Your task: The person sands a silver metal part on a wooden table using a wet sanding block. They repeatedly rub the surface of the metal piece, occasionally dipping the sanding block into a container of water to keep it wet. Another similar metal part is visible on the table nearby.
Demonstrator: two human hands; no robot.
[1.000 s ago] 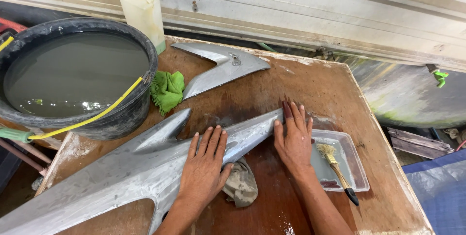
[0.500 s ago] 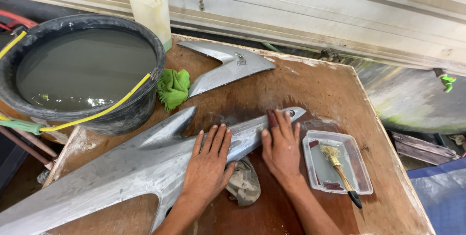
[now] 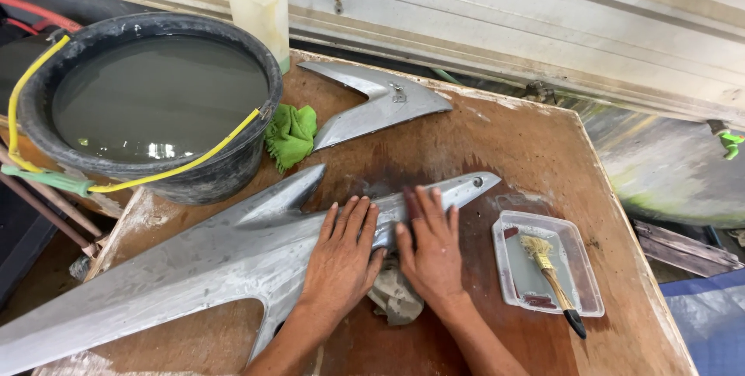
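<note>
Both hands flat on grey panel (image 3: 233, 256); wet brown wooden table (image 3: 512, 143).

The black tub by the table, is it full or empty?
Nearly full: murky grey water in the black tub reaches close to its rim and reflects light.

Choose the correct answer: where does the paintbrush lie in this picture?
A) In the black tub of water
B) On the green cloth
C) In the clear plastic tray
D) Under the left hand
C: the paintbrush lies with its bristles inside the clear plastic tray, to the right of the right hand, with its dark handle end sticking out over the tray's rim.
</note>
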